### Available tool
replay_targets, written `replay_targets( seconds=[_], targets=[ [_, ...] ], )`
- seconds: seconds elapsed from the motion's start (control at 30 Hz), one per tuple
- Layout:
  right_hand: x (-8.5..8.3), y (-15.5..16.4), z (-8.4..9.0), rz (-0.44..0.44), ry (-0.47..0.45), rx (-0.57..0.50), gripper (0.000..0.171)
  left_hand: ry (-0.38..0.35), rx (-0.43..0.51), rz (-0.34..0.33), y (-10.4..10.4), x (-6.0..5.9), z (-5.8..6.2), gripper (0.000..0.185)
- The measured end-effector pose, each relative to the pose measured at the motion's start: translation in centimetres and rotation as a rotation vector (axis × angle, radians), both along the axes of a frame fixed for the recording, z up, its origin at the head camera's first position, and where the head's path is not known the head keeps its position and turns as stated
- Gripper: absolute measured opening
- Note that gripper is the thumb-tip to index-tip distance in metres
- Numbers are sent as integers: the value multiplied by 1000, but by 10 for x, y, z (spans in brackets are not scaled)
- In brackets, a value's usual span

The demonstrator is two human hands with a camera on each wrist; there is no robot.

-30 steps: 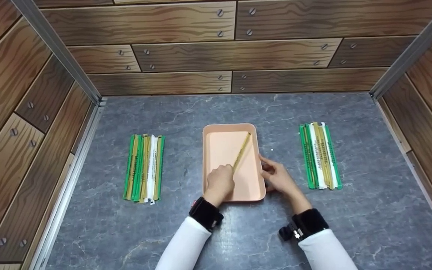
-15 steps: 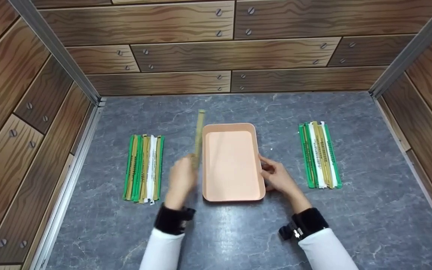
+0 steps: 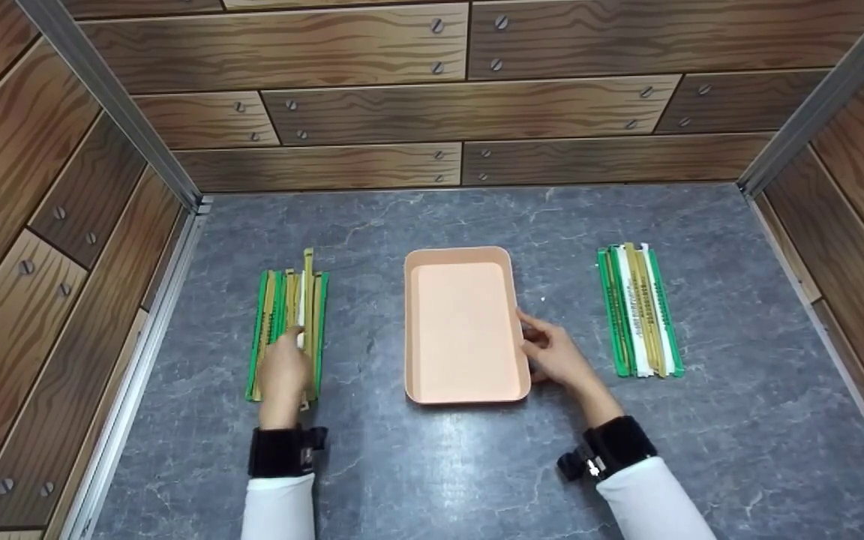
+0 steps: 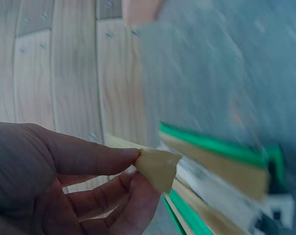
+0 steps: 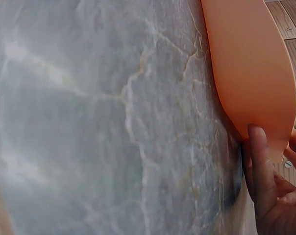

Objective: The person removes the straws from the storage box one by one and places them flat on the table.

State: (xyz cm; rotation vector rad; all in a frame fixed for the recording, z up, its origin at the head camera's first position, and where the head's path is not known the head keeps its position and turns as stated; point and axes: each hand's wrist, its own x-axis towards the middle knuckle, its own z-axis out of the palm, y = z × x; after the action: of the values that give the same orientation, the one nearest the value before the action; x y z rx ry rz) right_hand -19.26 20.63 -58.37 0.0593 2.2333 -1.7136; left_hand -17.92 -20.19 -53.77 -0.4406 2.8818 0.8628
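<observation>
A slim gold-wrapped stick [image 3: 309, 261] is pinched between the thumb and fingers of my left hand [image 3: 283, 375]. In the left wrist view the flattened gold end of this stick [image 4: 159, 169] sticks out past the thumb tip. The hand is over the left row of green, gold and white wrapped sticks [image 3: 256, 352], covering part of it. My right hand [image 3: 561, 360] holds the right side of a shallow peach tray [image 3: 466, 330]. The right wrist view shows fingers at the outer wall of the tray [image 5: 253, 68] and at its rim.
Another row of green, white and gold wrapped sticks [image 3: 640, 311] lies to the right of the tray. The grey marbled tabletop [image 3: 462, 480] is enclosed by wood-print walls [image 3: 372, 112] at the back and both sides.
My left hand has carried the gold-wrapped stick out of the tray, leftward across the table to the left row. My right hand and the tray have stayed in place.
</observation>
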Motion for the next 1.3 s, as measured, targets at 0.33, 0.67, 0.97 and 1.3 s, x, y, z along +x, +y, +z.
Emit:
replay_targets(
  seconds=[0.33,0.67,0.97,1.3],
  targets=[
    [6,-3,18,14,-18,-12,56,-88,8,8,-17,5,-16,52],
    [0,-1,0,-12,-1,5,56,-51,-21,38,-16,7,-21,52],
    [-1,-1,0,-8,-8,13,56,65,-39,58,-16,10,-22,31],
    [2,7,1,30,107,101,55,278,-105,3,2,6,-15,33]
  ],
)
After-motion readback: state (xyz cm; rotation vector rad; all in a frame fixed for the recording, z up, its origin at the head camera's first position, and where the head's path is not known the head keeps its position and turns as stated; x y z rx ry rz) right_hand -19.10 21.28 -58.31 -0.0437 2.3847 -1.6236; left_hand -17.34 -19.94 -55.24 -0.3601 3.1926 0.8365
